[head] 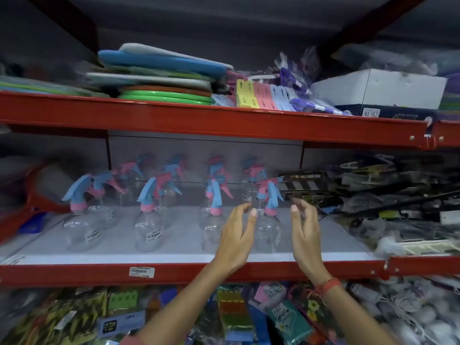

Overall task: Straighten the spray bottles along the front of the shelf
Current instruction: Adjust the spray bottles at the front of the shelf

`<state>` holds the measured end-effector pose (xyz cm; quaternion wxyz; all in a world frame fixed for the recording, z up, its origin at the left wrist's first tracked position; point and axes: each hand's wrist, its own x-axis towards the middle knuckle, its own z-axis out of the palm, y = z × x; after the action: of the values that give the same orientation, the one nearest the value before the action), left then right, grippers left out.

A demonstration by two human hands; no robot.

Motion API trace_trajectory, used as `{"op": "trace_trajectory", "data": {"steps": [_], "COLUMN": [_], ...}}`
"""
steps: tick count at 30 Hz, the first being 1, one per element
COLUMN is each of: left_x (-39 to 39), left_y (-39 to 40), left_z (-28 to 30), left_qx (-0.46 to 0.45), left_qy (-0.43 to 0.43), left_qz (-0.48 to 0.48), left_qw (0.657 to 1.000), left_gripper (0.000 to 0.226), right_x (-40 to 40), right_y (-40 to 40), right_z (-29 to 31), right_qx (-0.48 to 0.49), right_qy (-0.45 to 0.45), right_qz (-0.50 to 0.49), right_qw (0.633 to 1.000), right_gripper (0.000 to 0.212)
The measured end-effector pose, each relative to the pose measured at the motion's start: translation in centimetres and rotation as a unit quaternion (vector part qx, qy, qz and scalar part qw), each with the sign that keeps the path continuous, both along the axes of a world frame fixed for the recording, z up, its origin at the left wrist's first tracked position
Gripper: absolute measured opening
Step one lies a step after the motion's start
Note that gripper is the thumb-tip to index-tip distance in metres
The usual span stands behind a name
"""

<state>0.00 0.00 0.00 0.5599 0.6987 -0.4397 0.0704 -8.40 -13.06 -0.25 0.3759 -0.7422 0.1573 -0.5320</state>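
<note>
Clear spray bottles with pink and blue trigger heads stand in rows on the middle shelf [174, 257]. Several are in the front row: one at the left [79, 227], one beside it [148, 230], one in the middle [211, 232] and the rightmost [270, 230]. More bottles [174, 170] stand behind them. My left hand [236, 235] and my right hand [305, 232] are raised on either side of the rightmost front bottle, fingers apart, not touching it. My left hand partly hides the bottle in the middle.
Red metal shelf edges run above [224, 120] and below [273, 272] the bottles. Packaged goods [398, 195] crowd the right of the shelf. Flat plastic items and a white box [378, 88] fill the upper shelf. Bagged goods [236, 314] hang below.
</note>
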Motion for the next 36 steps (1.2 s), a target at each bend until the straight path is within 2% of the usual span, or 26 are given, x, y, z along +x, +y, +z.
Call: {"op": "trace_trajectory", "data": {"steps": [2,4,7,10,13,15,17,20,22,25,28,29,31,33,34,36], "left_x": [-0.3,-0.1,-0.1,-0.2,0.5,1.0,0.9,-0.1,-0.3,-0.6,-1.2,-1.3,-1.3,-1.1,-1.0,-1.1], "left_y": [-1.1,-2.2,-3.1,-3.6,-4.0,-3.8,-3.3,-2.8,-2.5,-2.1,-1.7,-1.6,-1.3,-0.8,-0.5,0.5], "left_z": [-0.1,0.1,0.7,0.6,-0.3,-0.9,-1.1,-1.1,-1.1,-1.2,-1.0,-0.9,-1.1,-1.4,-1.6,-1.7], "left_qx": [0.046,0.088,0.109,0.088,0.103,0.104,0.105,0.110,0.123,0.140,0.131,0.132,0.143,0.141,0.130,0.083], "left_qy": [0.136,0.219,0.281,0.315,0.341,0.356,0.357,0.364,0.364,0.358,0.337,0.335,0.339,0.332,0.323,0.300], "left_qz": [-0.019,-0.027,-0.063,-0.104,-0.104,-0.116,-0.142,-0.157,-0.165,-0.179,-0.165,-0.166,-0.176,-0.171,-0.160,-0.131], "left_qw": [0.989,0.971,0.951,0.939,0.929,0.921,0.917,0.911,0.908,0.905,0.918,0.918,0.913,0.917,0.924,0.941], "left_gripper": [0.062,0.073,0.069,0.071,0.102,0.123,0.122,0.108,0.112,0.122,0.099,0.096,0.099,0.097,0.093,0.087], "right_x": [0.5,1.1,1.9,1.8,1.3,0.7,0.0,-1.1,-1.7,-2.1,-2.4,-2.5,-2.8,-2.9,-3.1,-3.4], "right_y": [-1.1,-2.7,-3.9,-4.1,-4.3,-4.2,-4.0,-4.0,-3.9,-3.8,-3.4,-3.1,-2.7,-1.9,-1.4,0.0], "right_z": [-0.4,-1.0,-1.5,-1.4,-1.4,-1.2,-1.2,-1.5,-1.8,-2.0,-1.9,-1.8,-2.0,-2.4,-2.6,-2.7], "right_qx": [0.127,0.204,0.271,0.284,0.280,0.274,0.273,0.275,0.271,0.265,0.252,0.245,0.225,0.203,0.186,0.137], "right_qy": [0.100,0.196,0.225,0.227,0.237,0.242,0.244,0.258,0.260,0.264,0.270,0.268,0.261,0.206,0.155,0.052], "right_qz": [0.043,0.102,0.198,0.248,0.263,0.259,0.271,0.287,0.276,0.277,0.278,0.267,0.211,0.121,0.086,0.035], "right_qw": [0.986,0.954,0.915,0.898,0.892,0.894,0.890,0.881,0.885,0.885,0.887,0.893,0.915,0.949,0.966,0.989], "right_gripper": [0.050,0.072,0.085,0.076,0.094,0.097,0.093,0.096,0.091,0.093,0.093,0.086,0.089,0.094,0.088,0.055]}}
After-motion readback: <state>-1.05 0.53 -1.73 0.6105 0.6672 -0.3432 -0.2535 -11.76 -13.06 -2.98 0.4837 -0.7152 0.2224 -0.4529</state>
